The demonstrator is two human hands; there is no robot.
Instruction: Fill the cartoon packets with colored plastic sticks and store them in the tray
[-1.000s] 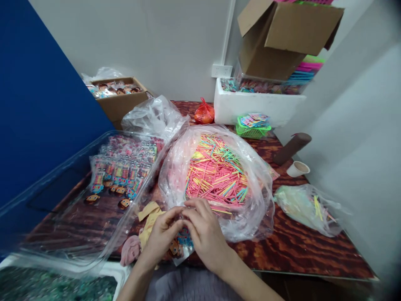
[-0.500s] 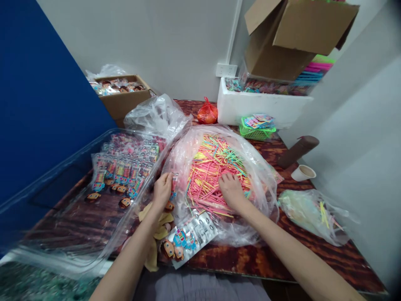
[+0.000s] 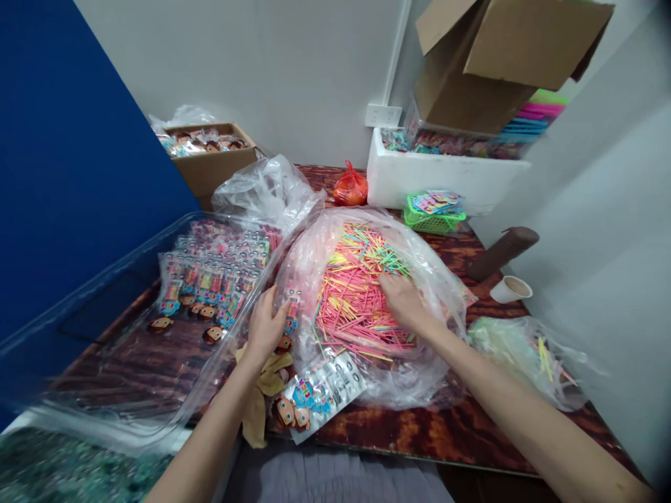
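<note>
A large clear plastic bag (image 3: 440,272) lies open on the table, full of thin pink, yellow, green and blue sticks (image 3: 351,293). My right hand (image 3: 402,300) is over the pile, fingers curled down into the sticks and closed on some; the fingertips are partly hidden. At the bag's left edge my left hand (image 3: 266,325) holds a small clear pouch (image 3: 291,323) with a cartoon character print by its side. Below it lie silver cartoon-printed pouches (image 3: 328,395) and a tan cloth-like piece (image 3: 256,412).
On the left, a clear tray (image 3: 131,356) bears rows of filled pouches (image 3: 210,279). Behind stand a cardboard box (image 3: 210,168), a red bag (image 3: 350,187), a white foam box (image 3: 445,178) and a green basket (image 3: 433,220). A paper cup (image 3: 511,290) and plastic bag (image 3: 524,356) lie right.
My right hand has moved up and slightly right over the sticks, and its fingers have curled in. My left hand has turned a little, its thumb now showing beside the pouch.
</note>
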